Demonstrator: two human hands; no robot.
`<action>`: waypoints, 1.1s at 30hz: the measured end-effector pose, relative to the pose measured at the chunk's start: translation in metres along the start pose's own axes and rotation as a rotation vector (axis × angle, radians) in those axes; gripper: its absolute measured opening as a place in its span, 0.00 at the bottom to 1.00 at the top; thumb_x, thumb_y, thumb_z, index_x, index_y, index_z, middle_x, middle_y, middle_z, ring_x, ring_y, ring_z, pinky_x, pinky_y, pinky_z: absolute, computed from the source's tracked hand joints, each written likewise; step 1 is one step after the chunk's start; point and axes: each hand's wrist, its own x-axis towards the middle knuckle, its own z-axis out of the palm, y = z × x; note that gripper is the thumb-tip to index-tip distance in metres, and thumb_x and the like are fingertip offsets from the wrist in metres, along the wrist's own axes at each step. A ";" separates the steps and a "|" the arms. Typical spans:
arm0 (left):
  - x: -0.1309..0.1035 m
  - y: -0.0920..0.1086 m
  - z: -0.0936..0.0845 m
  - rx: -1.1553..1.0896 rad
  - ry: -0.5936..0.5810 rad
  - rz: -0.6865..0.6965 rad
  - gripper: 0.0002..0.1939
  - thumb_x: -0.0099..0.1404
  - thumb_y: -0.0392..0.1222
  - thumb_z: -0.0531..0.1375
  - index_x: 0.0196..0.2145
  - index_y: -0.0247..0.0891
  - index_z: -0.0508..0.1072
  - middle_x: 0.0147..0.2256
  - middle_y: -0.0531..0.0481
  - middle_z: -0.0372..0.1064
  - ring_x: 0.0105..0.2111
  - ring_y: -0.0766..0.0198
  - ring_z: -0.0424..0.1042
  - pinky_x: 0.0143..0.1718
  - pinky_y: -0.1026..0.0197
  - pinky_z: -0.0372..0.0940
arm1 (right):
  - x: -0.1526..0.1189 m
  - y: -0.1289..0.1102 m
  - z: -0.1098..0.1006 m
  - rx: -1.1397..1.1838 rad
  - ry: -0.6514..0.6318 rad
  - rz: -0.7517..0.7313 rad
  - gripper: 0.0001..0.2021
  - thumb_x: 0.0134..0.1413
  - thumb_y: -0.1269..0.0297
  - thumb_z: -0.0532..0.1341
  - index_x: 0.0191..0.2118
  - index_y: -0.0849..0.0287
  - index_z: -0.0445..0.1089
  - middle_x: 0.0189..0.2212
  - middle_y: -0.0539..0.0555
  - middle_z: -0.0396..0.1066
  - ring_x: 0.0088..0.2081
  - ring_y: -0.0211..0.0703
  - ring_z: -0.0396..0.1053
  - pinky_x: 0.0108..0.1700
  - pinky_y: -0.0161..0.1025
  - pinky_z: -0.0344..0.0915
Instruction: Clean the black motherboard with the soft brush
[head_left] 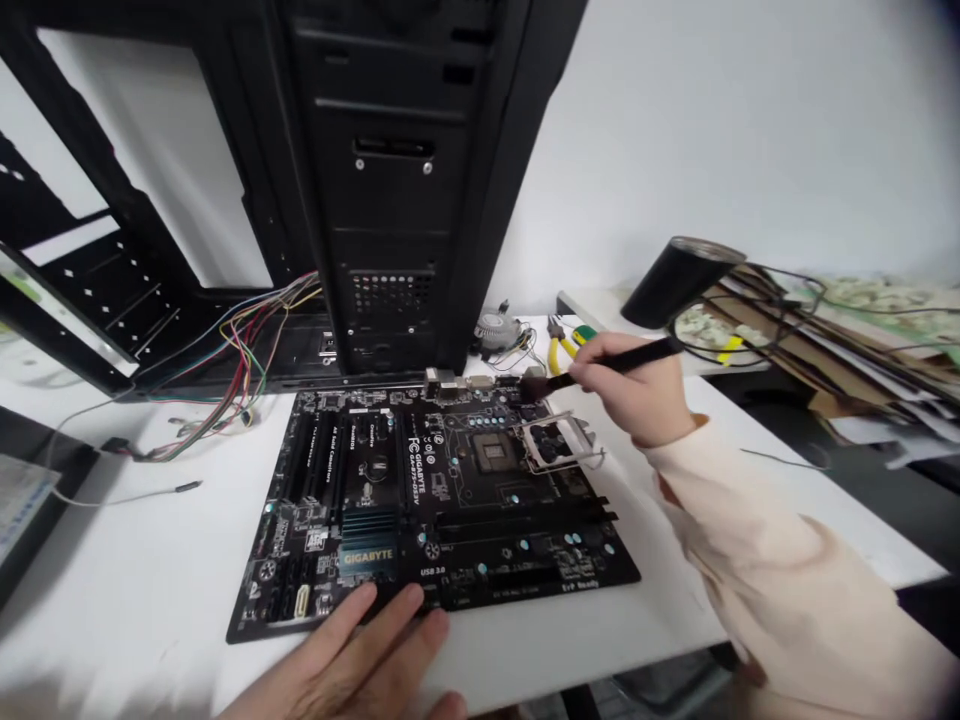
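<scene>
A black motherboard [465, 560] lies flat on the white table, its CPU socket [495, 453] uncovered and the metal socket frame [556, 440] raised to the right. My right hand [634, 390] is closed around the handle of a black brush [615, 362]; the dark bristles are at the board's back edge, by the ports [444, 383]. My left hand [375, 650] has its fingers spread at the board's front edge, below the blue GIGABYTE heatsink [367, 545].
Behind the board stands an open black computer case [405, 215] with loose coloured wires [244, 370]. A CPU fan [496, 328], yellow-handled pliers [556, 350], a black cylinder [679, 280] and stacked cardboard [810, 350] are at the back right.
</scene>
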 end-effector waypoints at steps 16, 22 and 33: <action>0.001 0.024 0.003 -0.036 0.035 -0.175 0.15 0.73 0.48 0.50 0.56 0.58 0.64 0.53 0.61 0.67 0.53 0.58 0.66 0.65 0.44 0.36 | 0.003 -0.003 0.006 0.209 -0.083 0.225 0.03 0.35 0.66 0.64 0.19 0.59 0.70 0.17 0.51 0.68 0.22 0.41 0.66 0.28 0.39 0.61; 0.001 0.026 0.001 0.005 0.003 -0.196 0.15 0.73 0.46 0.50 0.55 0.57 0.65 0.54 0.58 0.67 0.52 0.56 0.67 0.64 0.41 0.35 | 0.001 -0.001 0.000 0.285 0.010 0.169 0.03 0.41 0.68 0.63 0.21 0.56 0.70 0.17 0.51 0.67 0.22 0.41 0.64 0.29 0.41 0.59; -0.001 0.025 0.002 -0.005 -0.014 -0.190 0.15 0.74 0.45 0.48 0.55 0.57 0.66 0.54 0.58 0.66 0.53 0.55 0.64 0.63 0.39 0.32 | -0.024 -0.049 0.010 0.071 -0.534 -0.333 0.01 0.50 0.68 0.63 0.30 0.56 0.72 0.25 0.51 0.74 0.26 0.38 0.71 0.26 0.34 0.67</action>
